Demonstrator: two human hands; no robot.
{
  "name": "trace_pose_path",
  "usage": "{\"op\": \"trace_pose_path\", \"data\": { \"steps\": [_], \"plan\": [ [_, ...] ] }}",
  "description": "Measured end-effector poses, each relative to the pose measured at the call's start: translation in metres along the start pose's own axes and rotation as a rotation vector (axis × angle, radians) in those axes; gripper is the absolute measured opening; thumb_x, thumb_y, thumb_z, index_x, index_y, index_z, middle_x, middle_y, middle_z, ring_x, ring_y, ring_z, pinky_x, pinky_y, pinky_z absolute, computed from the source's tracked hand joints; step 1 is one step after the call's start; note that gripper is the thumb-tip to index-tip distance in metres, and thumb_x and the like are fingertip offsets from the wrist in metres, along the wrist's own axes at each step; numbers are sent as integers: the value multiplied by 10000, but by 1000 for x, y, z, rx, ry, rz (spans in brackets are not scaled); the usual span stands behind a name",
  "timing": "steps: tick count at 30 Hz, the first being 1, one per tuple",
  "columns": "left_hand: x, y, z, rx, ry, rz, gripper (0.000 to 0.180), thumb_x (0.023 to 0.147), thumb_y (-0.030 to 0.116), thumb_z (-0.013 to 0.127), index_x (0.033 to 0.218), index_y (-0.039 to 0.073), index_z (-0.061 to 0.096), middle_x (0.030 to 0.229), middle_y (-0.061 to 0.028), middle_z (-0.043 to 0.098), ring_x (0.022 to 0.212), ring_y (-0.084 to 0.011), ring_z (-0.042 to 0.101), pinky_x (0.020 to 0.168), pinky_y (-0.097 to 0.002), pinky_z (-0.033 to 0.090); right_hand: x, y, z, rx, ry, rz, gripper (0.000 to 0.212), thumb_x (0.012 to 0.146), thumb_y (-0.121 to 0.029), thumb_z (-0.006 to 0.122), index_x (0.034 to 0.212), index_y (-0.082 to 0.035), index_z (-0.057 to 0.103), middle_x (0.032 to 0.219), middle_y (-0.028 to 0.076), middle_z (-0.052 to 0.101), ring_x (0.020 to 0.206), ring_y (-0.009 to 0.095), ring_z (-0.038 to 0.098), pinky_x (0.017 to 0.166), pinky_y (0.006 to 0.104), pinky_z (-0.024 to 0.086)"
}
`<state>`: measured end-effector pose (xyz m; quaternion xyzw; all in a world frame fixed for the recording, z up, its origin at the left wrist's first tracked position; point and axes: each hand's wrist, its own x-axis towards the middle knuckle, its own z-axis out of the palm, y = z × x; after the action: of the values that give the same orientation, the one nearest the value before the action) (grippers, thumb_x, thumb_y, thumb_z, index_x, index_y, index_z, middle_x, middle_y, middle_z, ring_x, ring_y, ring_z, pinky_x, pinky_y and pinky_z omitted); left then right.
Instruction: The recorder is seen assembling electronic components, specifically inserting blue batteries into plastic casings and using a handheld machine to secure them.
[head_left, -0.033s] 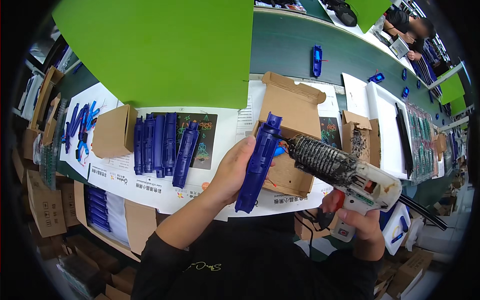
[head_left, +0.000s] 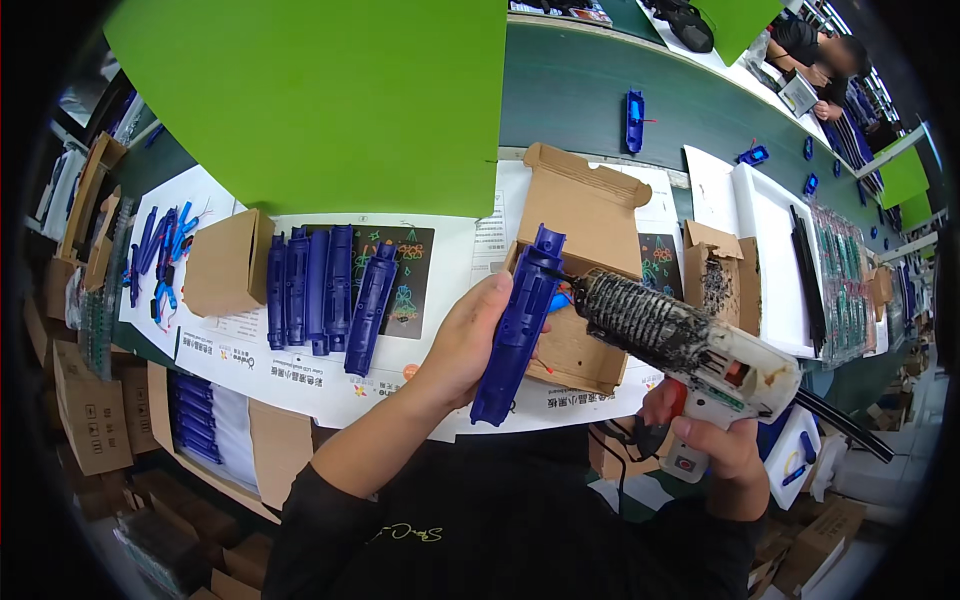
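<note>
My left hand (head_left: 470, 335) is closed round a long dark-blue plastic half-shell (head_left: 513, 340), which stands tilted over an open cardboard box (head_left: 585, 225). In my right hand (head_left: 715, 440) is a hot glue gun (head_left: 690, 350) with a red trigger, a soot-stained white body and a coiled, blackened barrel. Its nozzle meets the shell's upper right edge; whether it touches I cannot tell. A black glue stick (head_left: 845, 425) juts from the gun's back. A light-blue part with red wires (head_left: 560, 298) shows just behind the shell, partly hidden.
Several blue shells (head_left: 312, 290) lie left on printed white sheets, beside a cardboard box (head_left: 225, 265). Blue parts with wires (head_left: 180, 235) are farther left. A green panel (head_left: 310, 100) stands ahead. Right are a white tray (head_left: 775, 270) and circuit boards (head_left: 843, 270). A person (head_left: 815, 60) sits far right.
</note>
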<state>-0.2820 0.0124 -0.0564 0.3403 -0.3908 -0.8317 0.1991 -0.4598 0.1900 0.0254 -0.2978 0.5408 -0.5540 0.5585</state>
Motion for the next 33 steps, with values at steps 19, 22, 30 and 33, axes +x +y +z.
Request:
{"op": "trace_pose_path", "data": {
  "steps": [19, 22, 30, 33],
  "plan": [
    [8, 4, 3, 57, 69, 87, 465, 985, 412, 329, 1077, 10, 544, 827, -100, 626, 713, -130, 593, 638, -257, 493, -10, -8, -1, -471, -59, 109, 297, 734, 7, 616, 1029, 12, 576, 915, 79, 607, 839, 170, 589, 771, 278, 472],
    [7, 0, 2, -18, -53, 49, 402, 984, 394, 348, 1101, 55, 530, 826, -59, 609, 667, -75, 561, 592, -219, 482, -7, -6, -9, -402, 51, 140, 276, 724, 0, 636, 995, 17, 589, 888, 70, 610, 811, 157, 590, 739, 274, 484],
    [9, -1, 2, 8, 66, 76, 403, 980, 410, 359, 1060, 56, 534, 798, -45, 597, 654, -72, 551, 576, -219, 469, -4, -10, 0, -444, -46, 55, 292, 711, 10, 632, 1000, 10, 586, 870, 58, 614, 802, 147, 581, 707, 261, 471],
    [8, 1, 1, 46, 38, 36, 432, 974, 431, 354, 1078, 51, 532, 805, -67, 598, 641, -102, 578, 544, -239, 494, -6, -17, 4, -382, 39, 152, 283, 697, 16, 636, 977, 10, 593, 898, 63, 618, 814, 157, 587, 725, 278, 475]
  ]
}}
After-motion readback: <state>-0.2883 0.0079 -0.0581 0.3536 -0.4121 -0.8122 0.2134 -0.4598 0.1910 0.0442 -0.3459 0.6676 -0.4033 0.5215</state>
